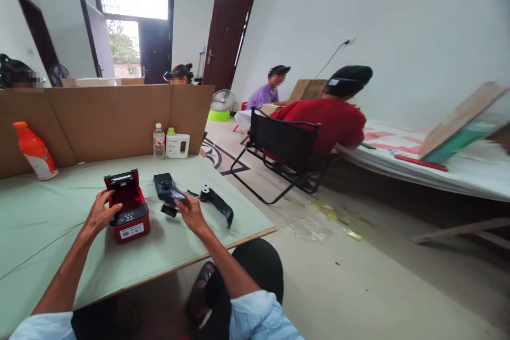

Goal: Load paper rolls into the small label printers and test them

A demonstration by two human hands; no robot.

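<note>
A red and black printer (131,218) stands on the table with its lid raised and its inside showing. My left hand (101,212) is closed around its left side, thumb at the front edge of the opening. My right hand (192,214) pinches a dark, shiny piece (178,196) whose kind I cannot make out. Just beyond that hand lies a dark handheld device (162,185), partly covered by the shiny piece. A small flat black piece (169,210) is beside my right fingers. To the right lies a small white roll (205,190) with a long black strip (221,205) trailing from it.
An orange bottle (35,151), a clear bottle (158,142) and a white jug (177,145) stand along a cardboard screen (107,122). A thin cord (43,247) crosses the table's left side. Several people sit beyond, one in a black folding chair (285,138).
</note>
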